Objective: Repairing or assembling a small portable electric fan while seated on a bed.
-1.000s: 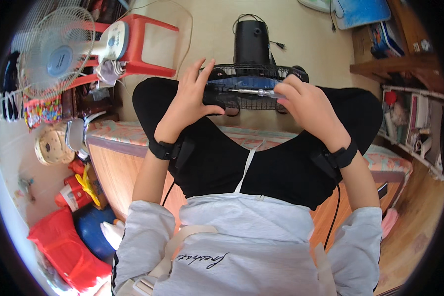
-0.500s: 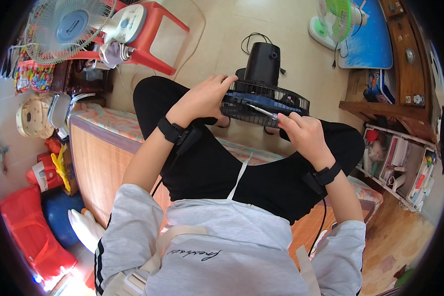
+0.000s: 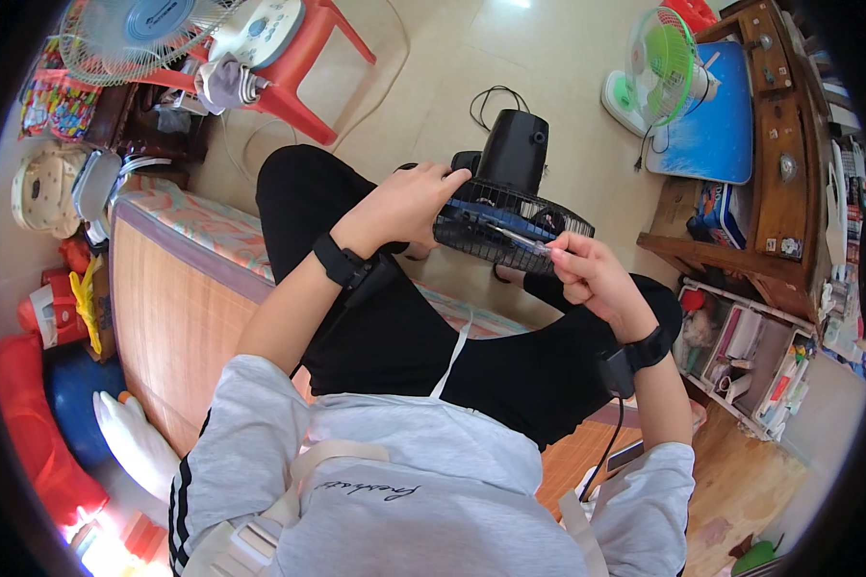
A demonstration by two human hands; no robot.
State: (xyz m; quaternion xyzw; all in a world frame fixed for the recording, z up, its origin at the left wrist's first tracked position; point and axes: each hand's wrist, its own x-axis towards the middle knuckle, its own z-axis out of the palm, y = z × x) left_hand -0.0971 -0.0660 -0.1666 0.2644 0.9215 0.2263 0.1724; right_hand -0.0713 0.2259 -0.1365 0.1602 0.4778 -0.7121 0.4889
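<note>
A small black fan (image 3: pixel 510 207) with a wire cage and a blue blade rests between my knees, its black motor housing (image 3: pixel 515 149) pointing away from me. My left hand (image 3: pixel 404 207) grips the left rim of the cage. My right hand (image 3: pixel 587 274) is at the cage's right rim, fingers pinched around a thin light rod or tool that lies across the grille. Both wrists carry black bands with cables. I sit on a bed edge in black trousers and a grey top.
A red plastic stool (image 3: pixel 289 58) with a white fan (image 3: pixel 125 34) lying by it stands at the upper left. A green-bladed fan (image 3: pixel 659 72) stands on the floor at the upper right, beside a wooden cabinet (image 3: pixel 784 144). Shelves (image 3: pixel 760 356) with books sit at the right. Red and blue bags (image 3: pixel 48 404) lie at the left.
The view has swung left and tilted, so the fan sits further right in the picture. My right hand has slid along the cage's right rim; my left hand stays on the left rim.
</note>
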